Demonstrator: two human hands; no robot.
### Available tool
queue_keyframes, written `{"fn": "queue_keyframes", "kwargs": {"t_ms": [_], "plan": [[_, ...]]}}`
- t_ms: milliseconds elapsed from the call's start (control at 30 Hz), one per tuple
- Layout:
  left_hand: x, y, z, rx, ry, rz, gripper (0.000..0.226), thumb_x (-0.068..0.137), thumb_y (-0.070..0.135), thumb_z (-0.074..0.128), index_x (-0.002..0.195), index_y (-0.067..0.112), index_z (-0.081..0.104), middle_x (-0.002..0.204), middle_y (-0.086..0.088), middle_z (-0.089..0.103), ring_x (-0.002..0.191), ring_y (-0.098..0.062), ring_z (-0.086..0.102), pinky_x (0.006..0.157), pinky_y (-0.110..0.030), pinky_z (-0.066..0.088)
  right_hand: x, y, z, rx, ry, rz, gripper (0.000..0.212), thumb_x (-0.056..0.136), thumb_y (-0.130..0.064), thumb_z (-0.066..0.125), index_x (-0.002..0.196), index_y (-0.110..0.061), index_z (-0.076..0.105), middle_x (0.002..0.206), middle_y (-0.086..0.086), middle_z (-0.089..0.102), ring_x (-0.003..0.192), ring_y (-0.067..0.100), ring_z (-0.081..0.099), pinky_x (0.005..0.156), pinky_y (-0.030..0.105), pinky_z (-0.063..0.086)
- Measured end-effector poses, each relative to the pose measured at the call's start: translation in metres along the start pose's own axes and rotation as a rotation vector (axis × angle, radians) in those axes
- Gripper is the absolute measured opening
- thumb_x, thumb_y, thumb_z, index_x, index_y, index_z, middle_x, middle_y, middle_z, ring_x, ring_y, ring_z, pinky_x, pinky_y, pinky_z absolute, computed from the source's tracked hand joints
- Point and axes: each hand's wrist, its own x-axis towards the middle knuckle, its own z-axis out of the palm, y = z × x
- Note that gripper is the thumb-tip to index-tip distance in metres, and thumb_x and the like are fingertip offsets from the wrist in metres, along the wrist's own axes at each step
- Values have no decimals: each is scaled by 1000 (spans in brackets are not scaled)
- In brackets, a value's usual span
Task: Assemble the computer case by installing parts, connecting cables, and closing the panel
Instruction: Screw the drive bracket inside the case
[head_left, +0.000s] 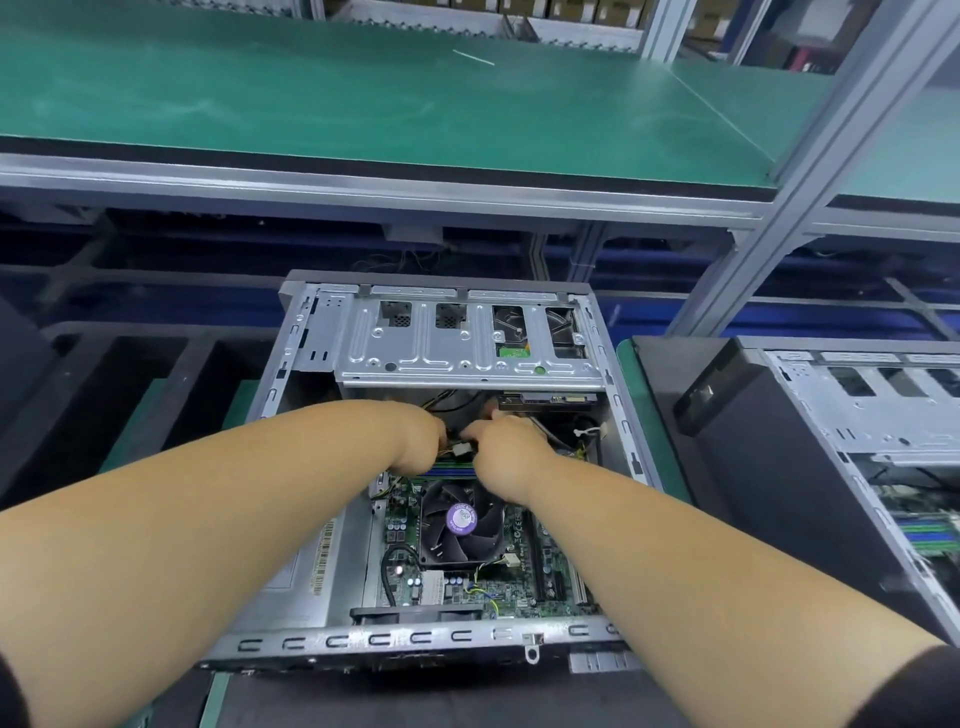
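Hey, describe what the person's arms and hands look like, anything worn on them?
Both forearms are bare, with no gloves, watch or wrist strap visible on the left hand or the right hand. A dark sleeve edge shows at the right upper arm in the frame's lower corner, and a similar dark edge at the lower left. No rings can be made out.

There is only one camera, worn on the person's head. It looks forward and down, from close above the open computer case, which fills the middle. Both bare arms reach in from the bottom corners. The wide lens bends the green shelf farther back.
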Motion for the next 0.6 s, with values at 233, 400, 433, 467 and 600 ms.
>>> {"fn": "queue_keyframes", "kwargs": {"t_ms": [233,400,433,467,600], "plan": [[10,7,-7,-99,66,-17,40,101,27,48,137,12,54,138,-6,55,104,-18,50,96,-30,42,0,-1,-2,-64,-39,-14,50,94,-9,49,144,-13,49,136,20,50,127,38,47,92,34,42],[22,20,-9,-48,48,-59,41,99,38,50,134,17,59,135,-3,58,122,-23,54,104,-36,43,5,4,-8,-4,-39,71,51,96,-2,48,146,-6,41,143,20,50,131,36,48,103,41,44],[24,22,-9,-63,51,-75,40,98,40,51,130,18,61,132,-3,60,118,-24,57,103,-37,46,7,4,-10,-19,-60,80,55,98,-2,47,151,-6,35,150,20,44,136,37,44,108,44,41],[26,23,-8,-71,56,-94,40,96,41,53,127,18,63,128,-2,62,115,-24,59,101,-38,47,9,4,-11,-37,-80,77,57,100,-3,46,155,-6,29,155,20,38,140,37,40,111,46,38],[33,19,-5,-124,82,-181,45,97,46,52,125,12,63,124,-8,62,113,-27,59,99,-38,47,16,3,-9,-128,-144,65,54,103,-5,43,155,-2,27,162,15,27,146,34,32,115,44,34]]}}
